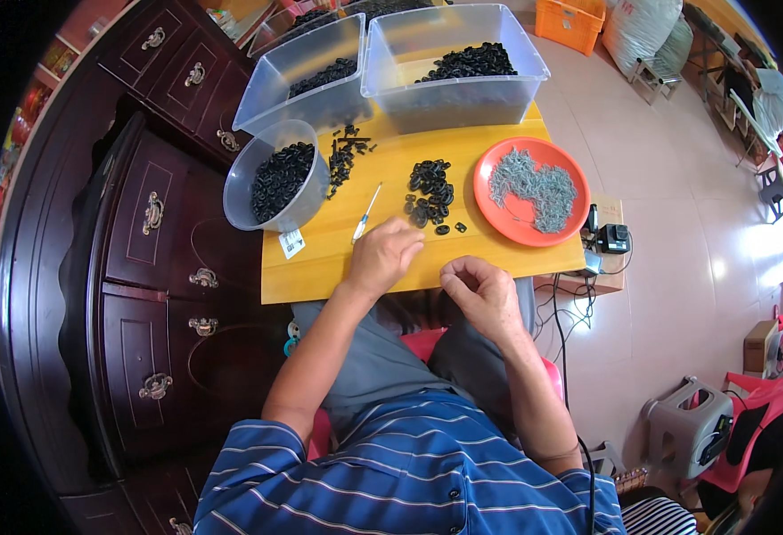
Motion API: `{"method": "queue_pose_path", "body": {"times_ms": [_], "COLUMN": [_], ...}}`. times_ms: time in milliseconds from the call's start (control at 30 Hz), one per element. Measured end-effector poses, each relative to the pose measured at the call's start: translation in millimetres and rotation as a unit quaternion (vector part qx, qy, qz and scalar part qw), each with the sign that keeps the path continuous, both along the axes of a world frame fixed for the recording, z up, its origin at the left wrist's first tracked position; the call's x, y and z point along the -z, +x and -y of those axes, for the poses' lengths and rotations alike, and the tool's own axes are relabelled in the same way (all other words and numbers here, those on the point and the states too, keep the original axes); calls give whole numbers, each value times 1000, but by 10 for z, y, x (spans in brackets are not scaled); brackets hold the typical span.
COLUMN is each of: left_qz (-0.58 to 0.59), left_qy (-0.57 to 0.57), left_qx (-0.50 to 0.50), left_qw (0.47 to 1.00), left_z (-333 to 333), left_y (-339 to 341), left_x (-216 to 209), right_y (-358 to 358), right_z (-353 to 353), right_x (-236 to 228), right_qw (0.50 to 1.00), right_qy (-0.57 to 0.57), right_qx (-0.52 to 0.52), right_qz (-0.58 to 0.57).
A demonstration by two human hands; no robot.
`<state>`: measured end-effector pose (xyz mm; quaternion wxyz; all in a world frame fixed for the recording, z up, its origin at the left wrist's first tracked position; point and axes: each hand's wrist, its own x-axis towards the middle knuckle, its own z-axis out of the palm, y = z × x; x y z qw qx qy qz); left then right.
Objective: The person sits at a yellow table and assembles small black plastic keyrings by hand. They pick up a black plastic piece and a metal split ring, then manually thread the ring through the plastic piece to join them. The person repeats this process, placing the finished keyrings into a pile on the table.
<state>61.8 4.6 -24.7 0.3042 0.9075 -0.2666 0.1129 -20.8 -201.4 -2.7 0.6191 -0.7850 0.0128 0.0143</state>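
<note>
My left hand [384,256] is over the near part of the yellow tabletop, its fingers loosely bent and apart, with nothing visible in them. Its fingertips are just short of a loose pile of small black oval parts [431,185]. To the right, my right hand [482,290] is above the table's near edge, thumb and forefinger pinched together; anything between them is too small to make out. A screwdriver [367,214] with a pale handle lies beyond my left hand. Many small silvery screws [543,192] fill part of a red plate [496,223] on the right.
A round clear tub [235,192] of black parts stands at the left, beside scattered black pieces [342,160]. Two clear bins [454,100] line the far edge. Dark drawers [155,241] rise close on the left. A small black device [614,237] and cables sit right of the table.
</note>
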Motion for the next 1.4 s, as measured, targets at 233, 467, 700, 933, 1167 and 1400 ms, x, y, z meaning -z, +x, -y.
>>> {"method": "queue_pose_path", "body": {"times_ms": [233, 467, 700, 933, 1167, 1400], "left_qz": [35, 50, 36, 71, 26, -52], "left_qy": [54, 83, 21, 12, -76, -167], "left_qx": [20, 30, -53, 0, -37, -62], "left_qw": [998, 995, 998, 997, 996, 983], "left_z": [43, 79, -21, 9, 117, -12], "left_y": [25, 108, 51, -115, -352, -413], "left_x": [-89, -23, -44, -8, 3, 89], "right_y": [1, 10, 6, -1, 13, 113], "right_z": [-2, -16, 2, -7, -12, -172], "right_x": [-4, 32, -13, -56, 24, 117], "right_qw": [1000, 1000, 1000, 997, 977, 963], "right_qy": [2, 0, -22, -74, -189, -236], "right_qx": [-4, -10, -6, -5, 15, 30], "right_qz": [-4, 16, 0, 33, 103, 128]}}
